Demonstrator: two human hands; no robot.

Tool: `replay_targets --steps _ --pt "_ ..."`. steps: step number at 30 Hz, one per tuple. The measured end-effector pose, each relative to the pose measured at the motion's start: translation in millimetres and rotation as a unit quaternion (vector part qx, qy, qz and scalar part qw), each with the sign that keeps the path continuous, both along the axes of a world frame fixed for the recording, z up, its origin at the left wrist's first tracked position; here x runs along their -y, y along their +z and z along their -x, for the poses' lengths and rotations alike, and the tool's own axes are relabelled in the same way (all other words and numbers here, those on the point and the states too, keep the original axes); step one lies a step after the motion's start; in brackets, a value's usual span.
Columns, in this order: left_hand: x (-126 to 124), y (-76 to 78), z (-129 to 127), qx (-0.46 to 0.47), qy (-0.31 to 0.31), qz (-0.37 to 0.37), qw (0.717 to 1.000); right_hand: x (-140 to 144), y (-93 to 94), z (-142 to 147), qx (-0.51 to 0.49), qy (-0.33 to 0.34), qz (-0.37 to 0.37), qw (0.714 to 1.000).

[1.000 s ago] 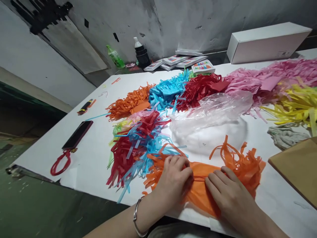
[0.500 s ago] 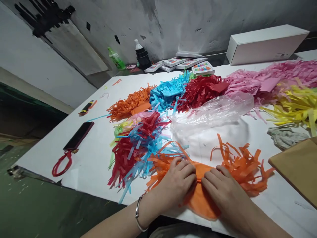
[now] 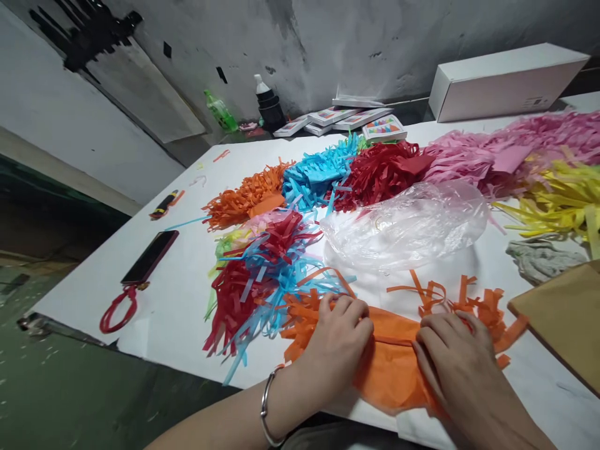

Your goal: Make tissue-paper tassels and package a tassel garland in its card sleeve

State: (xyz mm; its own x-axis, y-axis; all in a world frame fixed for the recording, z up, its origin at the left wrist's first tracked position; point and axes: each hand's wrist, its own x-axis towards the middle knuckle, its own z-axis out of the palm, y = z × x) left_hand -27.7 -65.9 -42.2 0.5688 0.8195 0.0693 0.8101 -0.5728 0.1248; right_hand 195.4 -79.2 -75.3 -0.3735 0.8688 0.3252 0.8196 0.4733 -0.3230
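Note:
An orange tissue-paper tassel sheet lies at the table's near edge, with fringed strips at both ends and a narrow folded ridge across its middle. My left hand, a silver bangle on its wrist, has its fingers curled down on the paper at the left end of the ridge. At the ridge's right end, my right hand is closed over the paper beside the right fringe. The fingertips of both hands are partly hidden. Cut red tassels and blue tassels lie left of my left hand.
A crumpled clear plastic bag lies beyond the orange paper. Behind it are red fringe, pink fringe and yellow fringe. A phone lies left; brown cardboard lies right. A white box stands at the back.
My right hand has moved right along the orange paper, away from my left hand, exposing more of the ridge. The left hand has barely moved. The plastic bag has spread slightly.

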Motion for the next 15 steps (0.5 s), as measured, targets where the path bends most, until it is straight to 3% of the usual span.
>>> replay_targets --steps 3,5,9,13,15 --pt "-0.4 -2.1 -1.0 -0.020 -0.103 -0.055 0.993 0.7 1.4 3.5 -0.019 0.043 -0.017 0.999" --pt "-3.5 -3.2 -4.0 -0.030 -0.139 -0.068 0.987 1.5 3.1 6.9 -0.019 0.088 -0.032 0.995" --pt "-18.7 3.0 -9.7 -0.054 -0.159 -0.034 0.985 1.2 6.7 18.9 0.059 0.132 -0.083 0.986" --pt "-23.1 13.1 -6.4 -0.030 -0.143 -0.024 0.989 -3.2 2.4 27.5 0.128 0.119 -0.130 0.976" --pt "-15.7 12.0 -5.0 0.000 -0.196 -0.053 0.979 -7.6 -3.4 26.1 0.112 0.118 -0.130 0.978"
